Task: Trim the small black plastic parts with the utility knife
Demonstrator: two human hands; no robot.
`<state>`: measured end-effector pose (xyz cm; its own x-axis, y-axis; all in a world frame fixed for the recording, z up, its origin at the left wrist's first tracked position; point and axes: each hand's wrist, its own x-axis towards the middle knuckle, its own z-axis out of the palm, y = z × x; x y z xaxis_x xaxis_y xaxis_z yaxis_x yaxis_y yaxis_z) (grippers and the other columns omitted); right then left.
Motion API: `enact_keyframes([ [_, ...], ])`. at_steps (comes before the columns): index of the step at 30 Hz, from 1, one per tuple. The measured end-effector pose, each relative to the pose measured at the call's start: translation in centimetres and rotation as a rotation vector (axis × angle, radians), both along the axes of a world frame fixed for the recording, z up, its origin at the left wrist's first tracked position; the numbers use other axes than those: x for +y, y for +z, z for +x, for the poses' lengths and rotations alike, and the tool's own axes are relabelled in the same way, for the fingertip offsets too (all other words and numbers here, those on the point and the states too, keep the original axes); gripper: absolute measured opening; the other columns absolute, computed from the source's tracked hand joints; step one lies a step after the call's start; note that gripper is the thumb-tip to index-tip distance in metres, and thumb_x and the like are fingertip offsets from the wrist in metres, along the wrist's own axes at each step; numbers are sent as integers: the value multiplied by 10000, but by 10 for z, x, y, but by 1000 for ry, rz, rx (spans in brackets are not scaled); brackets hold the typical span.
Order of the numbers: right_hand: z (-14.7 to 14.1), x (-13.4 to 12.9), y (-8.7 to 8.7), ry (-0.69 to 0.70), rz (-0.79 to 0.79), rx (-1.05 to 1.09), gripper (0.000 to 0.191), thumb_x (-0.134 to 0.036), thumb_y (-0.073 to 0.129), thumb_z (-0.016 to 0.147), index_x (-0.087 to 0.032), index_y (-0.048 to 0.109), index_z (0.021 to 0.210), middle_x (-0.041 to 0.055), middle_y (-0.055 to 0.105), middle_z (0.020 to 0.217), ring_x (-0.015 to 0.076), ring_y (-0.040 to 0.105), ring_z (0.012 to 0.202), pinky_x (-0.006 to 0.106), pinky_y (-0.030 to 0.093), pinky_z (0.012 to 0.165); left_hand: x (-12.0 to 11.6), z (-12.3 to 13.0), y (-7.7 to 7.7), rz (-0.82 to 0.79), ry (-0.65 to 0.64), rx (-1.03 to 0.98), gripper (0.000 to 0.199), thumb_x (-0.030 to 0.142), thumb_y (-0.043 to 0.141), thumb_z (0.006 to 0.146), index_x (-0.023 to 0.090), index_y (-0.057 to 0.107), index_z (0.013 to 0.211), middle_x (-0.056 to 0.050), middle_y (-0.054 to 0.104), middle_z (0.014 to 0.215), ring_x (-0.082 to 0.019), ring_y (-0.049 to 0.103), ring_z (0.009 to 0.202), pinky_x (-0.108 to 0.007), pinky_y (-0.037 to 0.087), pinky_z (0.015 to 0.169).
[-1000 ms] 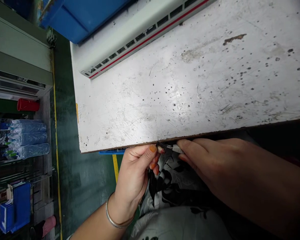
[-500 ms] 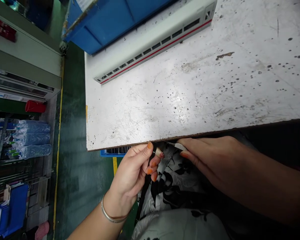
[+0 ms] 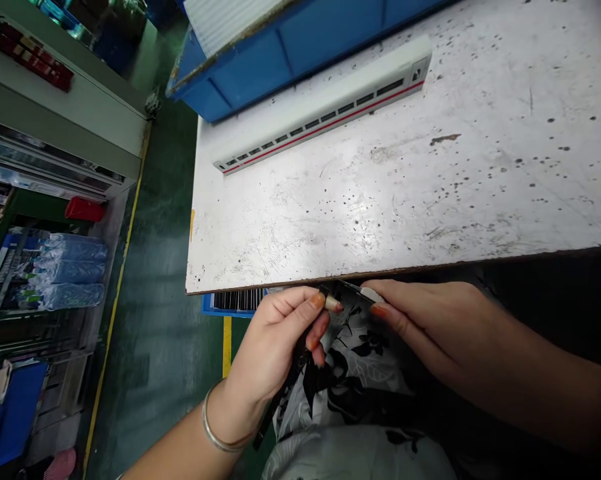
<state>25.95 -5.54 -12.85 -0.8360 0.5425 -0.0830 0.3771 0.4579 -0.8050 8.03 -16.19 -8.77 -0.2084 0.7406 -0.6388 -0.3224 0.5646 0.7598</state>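
Obs., head view. Left hand [image 3: 273,347]: the left fingers [image 3: 316,328] are curled together around a thin black cable [image 3: 286,380], which runs down past the palm, its lower end hanging below the hand. Right hand [image 3: 425,327]: the right fingers [image 3: 386,297] are pinched together, clamped on a small white plug [image 3: 371,294]. A thin dark lead [image 3: 353,288] extends from the plug toward the left fingers; whether lead and cable are one piece, cannot tell. A small beige piece [image 3: 333,304] sits at the left fingertips, between the hands; too small to identify.

Just above both sets of fingers lies the front edge of a scarred, spotted white surface [image 3: 380,200]. Farther beyond the fingers, on that surface, rests a white train-shaped shell [image 3: 325,113] with a red stripe and window slots, with a blue crate [image 3: 280,50] behind it. Directly below the fingers: a black-and-white floral garment [image 3: 353,373]. Just left of the left fingers, under the edge: a blue tray [image 3: 237,300] holding black ribbed parts. Below them, a metal bangle [image 3: 215,423] circles the left wrist. Well left of the fingers: a green floor [image 3: 160,267], and shrink-wrapped water bottles [image 3: 70,270].
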Motion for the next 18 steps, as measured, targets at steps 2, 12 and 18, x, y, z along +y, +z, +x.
enact_keyframes([
  [2,1,0,0,28,-56,15,303,-410,327,996,-256,517,816,-32,605,672,140,562,546,281,387,495,-2,0,0,24,-39,53,247,366,597,927,149,710,904,32,466,575,-63,473,485,-163,474,469],
  [12,0,1,4,53,-131,87,260,-368,381,998,-250,577,874,-24,641,732,144,608,618,282,432,544,-4,1,2,65,-76,74,262,385,561,942,162,700,946,27,484,646,-76,474,545,-193,495,506],
  [18,-4,3,15,89,-164,54,257,-304,380,1007,-227,615,935,-8,675,786,135,635,684,269,457,603,-6,-2,3,8,-149,109,301,376,535,948,154,618,762,8,524,693,-98,571,564,-215,464,554],
])
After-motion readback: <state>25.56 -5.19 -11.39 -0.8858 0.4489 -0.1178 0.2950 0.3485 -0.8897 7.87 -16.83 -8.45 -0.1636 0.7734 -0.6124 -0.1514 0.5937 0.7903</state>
